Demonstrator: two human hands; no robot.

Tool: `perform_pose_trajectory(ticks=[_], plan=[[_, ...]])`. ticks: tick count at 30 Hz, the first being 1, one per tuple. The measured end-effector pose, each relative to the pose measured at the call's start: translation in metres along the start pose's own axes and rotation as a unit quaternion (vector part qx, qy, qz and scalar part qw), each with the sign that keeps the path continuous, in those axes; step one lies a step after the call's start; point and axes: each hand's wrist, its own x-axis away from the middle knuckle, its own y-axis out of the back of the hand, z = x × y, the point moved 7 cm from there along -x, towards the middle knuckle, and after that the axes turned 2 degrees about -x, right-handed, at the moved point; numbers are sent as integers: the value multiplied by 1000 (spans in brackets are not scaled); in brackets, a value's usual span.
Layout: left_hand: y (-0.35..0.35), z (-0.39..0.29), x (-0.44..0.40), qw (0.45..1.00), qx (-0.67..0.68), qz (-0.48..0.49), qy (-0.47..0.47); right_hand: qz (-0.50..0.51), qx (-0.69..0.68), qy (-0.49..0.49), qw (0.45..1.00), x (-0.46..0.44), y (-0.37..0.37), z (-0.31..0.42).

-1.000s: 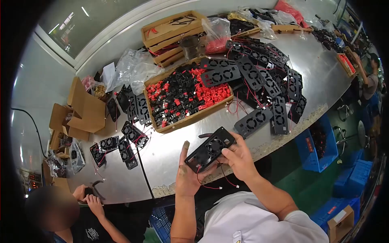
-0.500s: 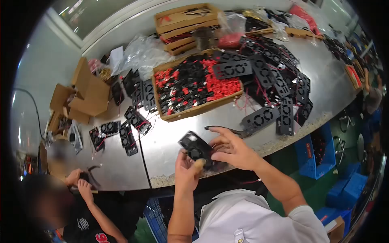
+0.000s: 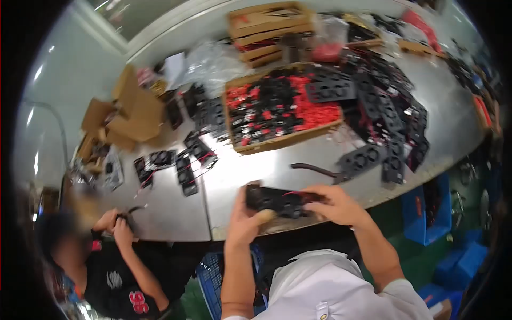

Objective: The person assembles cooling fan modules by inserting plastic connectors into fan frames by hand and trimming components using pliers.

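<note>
A black plate with round fans (image 3: 280, 201) is stretched level between my hands, above the table's front edge. My left hand (image 3: 245, 220) is closed around its left end, with the thumb along the near side. At the other end, my right hand (image 3: 337, 207) grips the plate and red wires near it; its fingertips are partly hidden. Just beyond lies a dark tool with a curved handle (image 3: 314, 169), close to a flat fan plate (image 3: 358, 161). Motion blur softens the plate's details.
A cardboard tray (image 3: 288, 143) of red and black small parts stands behind my hands. Fan plates (image 3: 392, 114) are heaped at right, and several fan units (image 3: 186, 173) lie at left. A co-worker's hands (image 3: 120, 224) work at lower left. Blue bins (image 3: 413, 213) stand below right.
The fan plate has turned from slanted to level. My right hand has moved from open fingers beside it to a grip on its right end. The whole view has shifted.
</note>
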Motion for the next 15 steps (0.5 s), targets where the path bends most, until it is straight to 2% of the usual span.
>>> perform_pose_trajectory(ticks=[2,4,6,7,9,10,11,12,13,15], plan=[[-5,3,3,996,23,6,91,-51,-25,15,998,-1,7,-3],[-11,4,6,990,90,23,108,-82,-54,11,995,-2,10,-3],[-12,24,11,962,260,28,82,-106,-75,10,992,4,13,-1],[-18,30,14,935,344,39,74,-95,-134,8,986,4,11,-9],[-38,30,19,941,325,44,81,-76,-196,15,977,3,-5,-8],[-56,37,13,938,325,73,96,-51,-186,19,981,1,-11,-10],[-65,49,11,925,357,97,84,-72,-137,-37,987,0,-14,-12],[-64,58,15,912,388,113,71,-19,-141,22,990,-3,-20,-15],[-59,66,18,911,376,148,85,-12,-145,30,989,-2,-26,-9],[-45,66,15,918,363,134,86,12,-116,53,992,7,-19,2]])
